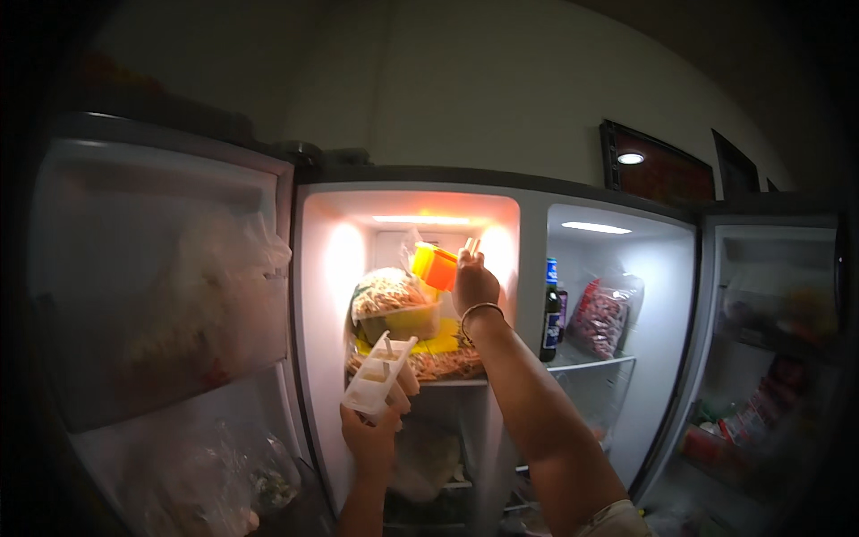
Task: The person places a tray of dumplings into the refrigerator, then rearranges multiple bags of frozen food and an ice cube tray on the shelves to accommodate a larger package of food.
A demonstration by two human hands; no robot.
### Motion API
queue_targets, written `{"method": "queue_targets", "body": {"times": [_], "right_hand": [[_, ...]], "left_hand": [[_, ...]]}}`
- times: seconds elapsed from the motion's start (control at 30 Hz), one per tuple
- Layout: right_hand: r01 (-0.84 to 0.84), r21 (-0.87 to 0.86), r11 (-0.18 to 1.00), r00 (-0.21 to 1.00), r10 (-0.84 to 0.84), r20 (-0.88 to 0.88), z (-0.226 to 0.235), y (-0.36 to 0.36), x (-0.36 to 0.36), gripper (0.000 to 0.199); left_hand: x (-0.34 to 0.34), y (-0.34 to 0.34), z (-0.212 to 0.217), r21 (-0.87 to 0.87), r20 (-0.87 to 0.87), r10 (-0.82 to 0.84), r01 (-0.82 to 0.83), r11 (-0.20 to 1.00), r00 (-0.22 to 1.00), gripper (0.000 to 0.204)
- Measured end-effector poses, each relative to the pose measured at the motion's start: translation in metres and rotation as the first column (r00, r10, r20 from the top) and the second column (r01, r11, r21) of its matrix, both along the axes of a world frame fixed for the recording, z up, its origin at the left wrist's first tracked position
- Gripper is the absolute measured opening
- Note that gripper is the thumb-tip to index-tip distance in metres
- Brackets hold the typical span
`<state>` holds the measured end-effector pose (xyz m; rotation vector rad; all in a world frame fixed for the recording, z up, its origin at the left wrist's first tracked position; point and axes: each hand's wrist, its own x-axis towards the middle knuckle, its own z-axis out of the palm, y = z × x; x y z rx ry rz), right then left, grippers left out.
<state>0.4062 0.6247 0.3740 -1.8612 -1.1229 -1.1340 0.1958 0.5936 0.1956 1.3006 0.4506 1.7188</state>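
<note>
My left hand (367, 430) grips the lower end of a white ice pop mould (374, 385), held tilted before the open freezer compartment. Short sticks stand up from the mould. Reaching onto the top freezer shelf, my right hand (477, 288) is closed beside an orange and yellow container (437, 267). Pale stick-like ends (472, 244) show above its fingers; exactly what it grips is partly hidden. Behind the mould, a clear bag of dried-looking strands (389, 294) is piled on the shelf, with yellow packaging (440, 338) under it.
The left door (170, 286) stands open with bags in its bins. Right of the divider (532, 295), the fridge side holds a green bottle (549, 313) and a bag of red items (604, 313). The right door (778, 268) is open too. Another bag (425, 456) lies below the freezer shelf.
</note>
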Motion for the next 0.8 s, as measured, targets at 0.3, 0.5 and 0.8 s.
{"method": "queue_targets", "body": {"times": [0.3, 0.5, 0.8], "right_hand": [[-0.227, 0.050, 0.972, 0.945, 0.208, 0.254, -0.063, -0.119, -0.027, 0.032], [-0.391, 0.085, 0.916, 0.897, 0.359, 0.257, -0.159, -0.265, -0.041, 0.041], [-0.392, -0.090, 0.916, 0.911, 0.400, 0.103, -0.295, -0.432, -0.014, 0.048]], "left_hand": [[-0.004, -0.015, -0.038, 0.057, 0.051, -0.005, 0.002, 0.998, 0.999, 0.054], [-0.025, -0.063, -0.068, 0.165, -0.135, -0.001, 0.024, 0.986, 0.991, 0.055], [-0.071, -0.193, -0.121, -0.072, -0.101, -0.366, 0.360, 0.930, 0.925, 0.057]]}}
